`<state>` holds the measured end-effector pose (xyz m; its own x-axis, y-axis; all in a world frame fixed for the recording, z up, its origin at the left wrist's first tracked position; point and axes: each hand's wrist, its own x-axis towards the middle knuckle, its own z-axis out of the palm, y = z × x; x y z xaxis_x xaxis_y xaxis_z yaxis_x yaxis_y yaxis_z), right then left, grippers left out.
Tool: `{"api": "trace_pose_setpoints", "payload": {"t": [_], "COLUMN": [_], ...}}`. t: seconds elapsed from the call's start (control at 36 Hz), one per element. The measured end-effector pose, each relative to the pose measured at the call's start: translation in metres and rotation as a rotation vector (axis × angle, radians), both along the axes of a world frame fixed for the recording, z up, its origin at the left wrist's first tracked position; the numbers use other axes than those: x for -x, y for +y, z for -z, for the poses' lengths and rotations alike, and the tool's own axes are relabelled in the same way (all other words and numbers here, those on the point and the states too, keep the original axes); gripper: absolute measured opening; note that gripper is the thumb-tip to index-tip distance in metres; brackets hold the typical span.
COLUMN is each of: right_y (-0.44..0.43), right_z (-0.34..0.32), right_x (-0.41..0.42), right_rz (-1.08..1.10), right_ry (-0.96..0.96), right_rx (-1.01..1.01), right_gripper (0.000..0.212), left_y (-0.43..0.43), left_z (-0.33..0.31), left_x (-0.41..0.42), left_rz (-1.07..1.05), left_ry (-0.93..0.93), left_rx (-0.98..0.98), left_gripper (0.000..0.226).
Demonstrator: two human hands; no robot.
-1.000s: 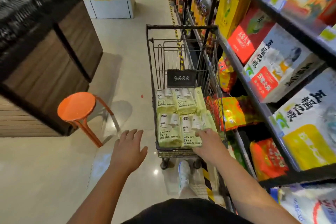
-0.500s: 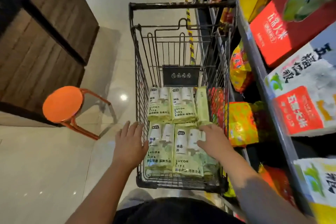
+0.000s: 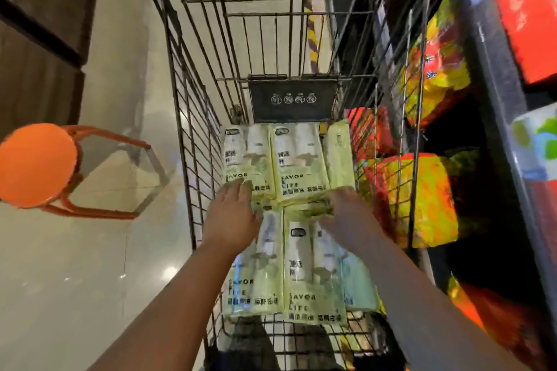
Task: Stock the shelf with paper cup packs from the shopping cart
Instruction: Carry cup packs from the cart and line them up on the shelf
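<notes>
Several pale green paper cup packs lie flat in the black wire shopping cart (image 3: 180,93). Two far packs (image 3: 301,159) sit side by side under the cart's dark sign plate; two near packs (image 3: 313,274) lie below them. My left hand (image 3: 232,217) rests, fingers spread, over the left packs where the rows meet. My right hand (image 3: 346,214) lies with its fingers on the top edge of the near right pack; a firm grip does not show. The shelf (image 3: 494,75) runs along the right of the cart.
An orange round stool (image 3: 36,166) stands on the glossy floor left of the cart. A dark wooden counter (image 3: 39,39) fills the far left. The shelf at right holds bright orange-yellow bags (image 3: 422,199) and red boxes (image 3: 524,9), close against the cart's side.
I have leaned in over the cart. Both hands have moved forward into the basket, the left from outside its rim onto the packs, the right further up the near right pack.
</notes>
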<state>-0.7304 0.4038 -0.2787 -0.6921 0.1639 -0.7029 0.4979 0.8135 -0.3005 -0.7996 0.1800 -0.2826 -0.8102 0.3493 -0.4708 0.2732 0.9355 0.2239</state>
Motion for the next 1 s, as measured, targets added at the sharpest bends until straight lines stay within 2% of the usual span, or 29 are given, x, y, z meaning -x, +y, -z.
{"api": "trace_pose_setpoints", "payload": {"t": [0.14,0.25,0.39,0.64,0.69,0.78,0.92,1.0], "right_y": [-0.004,-0.005,-0.006,-0.009,-0.008,-0.001,0.006,0.007], "right_z": [0.042,0.073,0.101,0.135,0.141,0.144,0.141,0.136], "right_x": [0.025,0.044,0.067,0.092,0.094,0.096,0.102,0.104], "right_rz": [-0.005,0.014,0.133,0.382,0.43,0.563,0.647,0.64], "right_ry": [-0.038,0.027,0.108,0.057,0.02,-0.044,-0.087,-0.066], "right_rx": [-0.006,0.0,-0.063,0.02,0.046,0.135,0.23,0.221], "right_gripper": [0.067,0.068,0.068,0.101,0.115,0.135,0.133,0.131], "left_y": [0.012,0.021,0.028,0.04,0.04,0.042,0.048,0.047], "left_z": [0.046,0.072,0.095,0.113,0.115,0.115,0.113,0.113], "left_x": [0.031,0.051,0.071,0.104,0.11,0.117,0.118,0.121], "left_rz": [-0.054,-0.158,-0.258,-0.563,-0.584,-0.636,-0.713,-0.758], "left_ry": [-0.062,-0.065,-0.105,-0.286,-0.322,-0.325,-0.345,-0.367], "left_rx": [0.033,-0.001,0.069,0.047,0.078,0.111,0.103,0.071], "left_gripper": [0.061,0.057,0.068,0.106,0.107,0.099,0.101,0.109]}}
